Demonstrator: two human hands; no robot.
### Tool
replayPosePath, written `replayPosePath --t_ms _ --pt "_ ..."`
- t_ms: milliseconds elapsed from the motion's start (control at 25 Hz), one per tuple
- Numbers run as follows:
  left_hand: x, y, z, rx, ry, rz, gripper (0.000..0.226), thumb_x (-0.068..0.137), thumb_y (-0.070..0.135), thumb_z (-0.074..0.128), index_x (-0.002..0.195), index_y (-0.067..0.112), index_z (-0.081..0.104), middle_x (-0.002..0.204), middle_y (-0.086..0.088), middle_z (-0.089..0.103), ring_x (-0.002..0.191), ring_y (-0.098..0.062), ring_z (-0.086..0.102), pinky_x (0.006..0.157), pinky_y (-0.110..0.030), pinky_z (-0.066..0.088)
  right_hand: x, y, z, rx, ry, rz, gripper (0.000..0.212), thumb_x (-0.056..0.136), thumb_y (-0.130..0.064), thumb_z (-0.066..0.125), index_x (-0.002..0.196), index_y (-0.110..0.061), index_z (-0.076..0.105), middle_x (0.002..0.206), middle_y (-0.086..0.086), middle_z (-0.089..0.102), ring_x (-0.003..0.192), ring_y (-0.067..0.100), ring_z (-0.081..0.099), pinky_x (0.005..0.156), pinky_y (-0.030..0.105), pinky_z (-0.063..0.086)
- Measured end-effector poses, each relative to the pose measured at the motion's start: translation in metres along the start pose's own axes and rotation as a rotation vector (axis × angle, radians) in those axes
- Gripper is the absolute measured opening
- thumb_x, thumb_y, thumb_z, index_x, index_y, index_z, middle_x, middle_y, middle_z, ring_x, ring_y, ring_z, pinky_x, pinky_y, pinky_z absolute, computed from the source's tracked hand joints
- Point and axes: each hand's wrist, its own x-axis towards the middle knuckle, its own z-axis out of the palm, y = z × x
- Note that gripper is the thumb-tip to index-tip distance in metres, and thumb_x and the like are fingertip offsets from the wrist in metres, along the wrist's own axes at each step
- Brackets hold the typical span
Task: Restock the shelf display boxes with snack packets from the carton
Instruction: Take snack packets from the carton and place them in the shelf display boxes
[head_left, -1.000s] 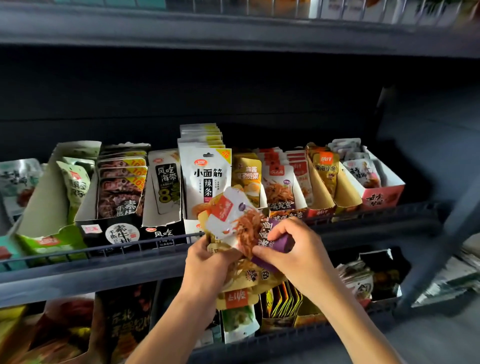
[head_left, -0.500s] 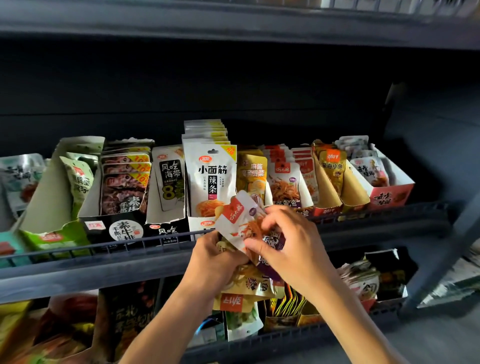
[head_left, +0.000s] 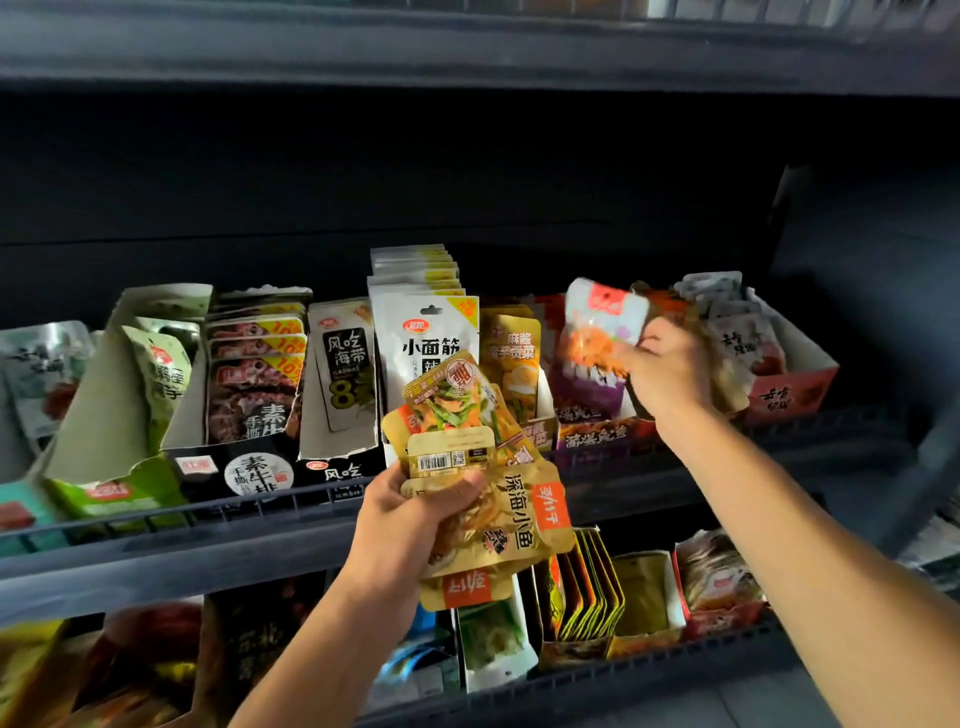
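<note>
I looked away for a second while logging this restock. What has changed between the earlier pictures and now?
The right hand has pulled one white-and-purple packet off the bunch and carried it up and right, over the purple display box. The two hands, together before, are now apart. The left hand keeps its grip on the remaining gold packets in front of the shelf rail. The shelf stock looks unchanged.

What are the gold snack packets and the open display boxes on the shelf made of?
The gold packets in the left hand look like glossy plastic-foil film: they crinkle and catch light. The display boxes look like printed cardboard, with matte pale insides and folded flaps.
</note>
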Motion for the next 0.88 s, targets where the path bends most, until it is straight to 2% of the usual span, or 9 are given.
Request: replayPosePath --t_ms 120,240,280,360,440,480,560,680,880 --pt "-0.001 0.002 -0.004 -0.015 0.003 0.003 0.048 0.067 0.008 0.078 0.112 0.008 0.063 0.097 -0.014 0.076 0.083 -0.034 0.075 0.075 -0.048 0.059 0.005 0.006 0.013 -0.280 -0.080 -0.040 0.024 0.089 -0.015 0.072 0.112 -0.014 0.064 0.109 0.002 0.066 0.084 0.014 0.061 0.064 0.025 0.049" --pt "-0.002 0.002 -0.008 -0.044 0.045 0.034 0.047 0.066 0.009 0.079 0.110 0.009 0.063 0.096 -0.015 0.077 0.081 -0.034 0.075 0.077 -0.051 0.059 -0.021 -0.006 0.011 -0.252 0.111 -0.125 0.025 0.091 -0.021 0.068 0.114 -0.016 0.058 0.105 -0.003 0.063 0.078 0.010 0.057 0.058 0.022 0.045" --pt "-0.002 0.002 -0.008 -0.068 0.067 0.044 0.046 0.066 0.010 0.079 0.109 0.010 0.064 0.095 -0.015 0.077 0.081 -0.034 0.075 0.078 -0.053 0.059 -0.039 -0.012 0.009 -0.165 0.056 -0.155 0.020 0.092 -0.025 0.066 0.108 -0.015 0.060 0.096 -0.005 0.064 0.073 0.008 0.057 0.060 0.021 0.049" --pt "-0.001 0.001 -0.006 -0.122 0.108 0.059 0.040 0.068 0.009 0.078 0.106 0.012 0.065 0.095 -0.014 0.077 0.080 -0.033 0.075 0.080 -0.055 0.058 -0.084 -0.021 0.006 -0.024 -0.266 -0.158 0.024 0.093 -0.039 0.063 0.098 -0.015 0.064 0.081 -0.001 0.067 0.066 0.008 0.061 0.057 0.015 0.047" --pt "0.000 0.000 -0.003 -0.160 0.147 0.064 0.035 0.072 0.009 0.078 0.104 0.012 0.067 0.097 -0.013 0.077 0.082 -0.033 0.075 0.081 -0.058 0.057 -0.126 -0.028 0.002 0.022 -0.588 -0.075 0.027 0.088 -0.045 0.065 0.098 -0.020 0.064 0.082 -0.001 0.071 0.062 0.005 0.064 0.052 0.013 0.046" --pt "0.000 -0.002 -0.002 -0.171 0.152 0.057 0.034 0.074 0.009 0.077 0.106 0.012 0.067 0.098 -0.013 0.077 0.084 -0.033 0.075 0.083 -0.059 0.057 -0.137 -0.028 0.002 0.056 -0.658 -0.020 0.023 0.087 -0.041 0.069 0.099 -0.022 0.064 0.084 -0.003 0.073 0.058 0.003 0.063 0.049 0.015 0.045" --pt "0.000 -0.005 -0.001 -0.193 0.144 0.036 0.036 0.079 0.016 0.075 0.113 0.011 0.067 0.102 -0.014 0.076 0.090 -0.034 0.074 0.087 -0.059 0.056 -0.143 -0.023 0.002 0.098 -0.604 0.050 0.018 0.086 -0.030 0.074 0.098 -0.021 0.065 0.084 -0.004 0.074 0.053 0.005 0.059 0.046 0.019 0.045" --pt "0.000 -0.005 0.003 -0.236 0.121 0.000 0.054 0.079 0.037 0.070 0.127 0.014 0.060 0.111 -0.012 0.074 0.101 -0.034 0.071 0.094 -0.057 0.053 -0.130 -0.019 -0.002 0.137 -0.424 0.086 0.015 0.084 -0.024 0.077 0.094 -0.018 0.067 0.079 -0.001 0.073 0.050 0.006 0.056 0.042 0.021 0.041" --pt "0.013 0.002 0.032 -0.273 0.095 -0.005 0.024 0.098 0.031 0.055 0.118 0.021 0.065 0.105 -0.007 0.076 0.094 -0.028 0.074 0.088 -0.053 0.056 -0.099 -0.018 -0.025 0.308 -0.322 0.111 0.015 0.086 -0.018 0.075 0.099 -0.016 0.068 0.072 -0.001 0.072 0.049 0.013 0.056 0.041 0.025 0.043"
